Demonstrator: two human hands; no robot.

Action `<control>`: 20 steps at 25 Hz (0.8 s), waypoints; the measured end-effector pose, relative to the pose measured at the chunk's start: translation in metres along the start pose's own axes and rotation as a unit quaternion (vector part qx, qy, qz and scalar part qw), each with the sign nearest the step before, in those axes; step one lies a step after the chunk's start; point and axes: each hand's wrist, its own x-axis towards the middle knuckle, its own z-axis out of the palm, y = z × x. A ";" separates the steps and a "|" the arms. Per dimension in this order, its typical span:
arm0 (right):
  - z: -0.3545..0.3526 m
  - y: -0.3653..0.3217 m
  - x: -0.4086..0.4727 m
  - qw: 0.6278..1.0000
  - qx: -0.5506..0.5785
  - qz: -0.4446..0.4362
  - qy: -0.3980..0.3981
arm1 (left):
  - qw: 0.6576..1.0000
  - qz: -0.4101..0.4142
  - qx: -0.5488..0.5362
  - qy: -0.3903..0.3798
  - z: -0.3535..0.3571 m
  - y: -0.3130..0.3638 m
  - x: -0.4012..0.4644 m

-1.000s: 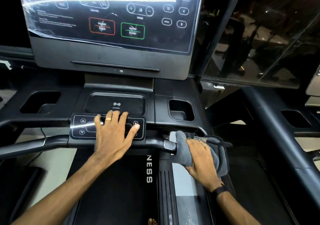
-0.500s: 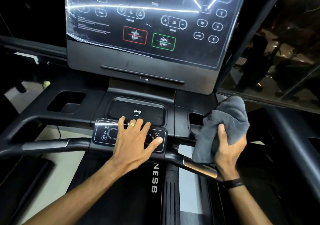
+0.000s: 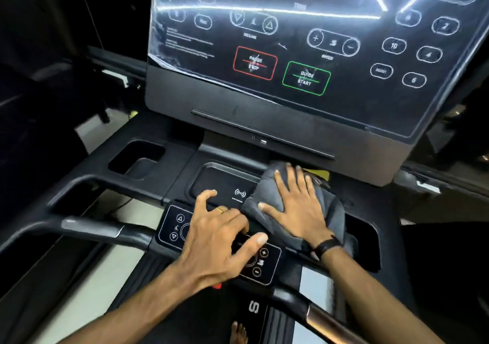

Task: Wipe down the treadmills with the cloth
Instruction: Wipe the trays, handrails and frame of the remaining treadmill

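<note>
I stand on a black treadmill, facing its console (image 3: 169, 97). A grey cloth (image 3: 267, 185) lies on the right part of the tray with the wireless-charging mark (image 3: 222, 182). My right hand (image 3: 296, 206) presses flat on the cloth with fingers spread. My left hand (image 3: 219, 235) rests on the small control pad (image 3: 172, 227) on the crossbar, fingers bent, the thumb over the pad's right side. The cloth's right part drapes toward the right cup holder (image 3: 367, 240).
The big touch panel (image 3: 304, 39) with red and green buttons rises just behind the tray. A left cup holder (image 3: 137, 158) and curved handlebars (image 3: 92, 230) flank the pad. The belt (image 3: 211, 314) and a bare foot (image 3: 238, 333) show below. Another machine's frame (image 3: 436, 185) stands to the right.
My right hand lifted the cloth off the right handlebar, carried it up and left, and now presses it on the tray. My left hand stayed on the control pad.
</note>
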 end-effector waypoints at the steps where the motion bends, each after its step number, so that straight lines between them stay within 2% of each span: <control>1: 0.000 -0.002 0.011 0.999 -0.003 -0.035 0.001 | 1.000 -0.010 0.004 -0.008 0.001 -0.001 0.010; 4: 0.008 -0.007 0.011 0.994 0.006 -0.105 -0.004 | 0.998 -0.059 0.021 -0.029 -0.003 -0.011 0.041; 7: 0.013 -0.005 0.017 0.993 -0.004 -0.114 -0.007 | 0.988 -0.145 0.046 -0.030 -0.015 -0.045 0.046; 11: 0.012 -0.038 0.055 0.993 -0.016 -0.117 0.000 | 0.964 -0.259 0.052 -0.020 -0.040 -0.105 0.041; 14: 0.012 -0.066 0.080 0.992 -0.020 -0.121 0.009 | 0.961 -0.275 0.038 0.011 -0.054 -0.129 0.041; 20: 0.008 -0.113 0.115 0.992 0.000 -0.127 0.026 | 0.946 -0.322 0.024 0.015 -0.062 -0.152 0.022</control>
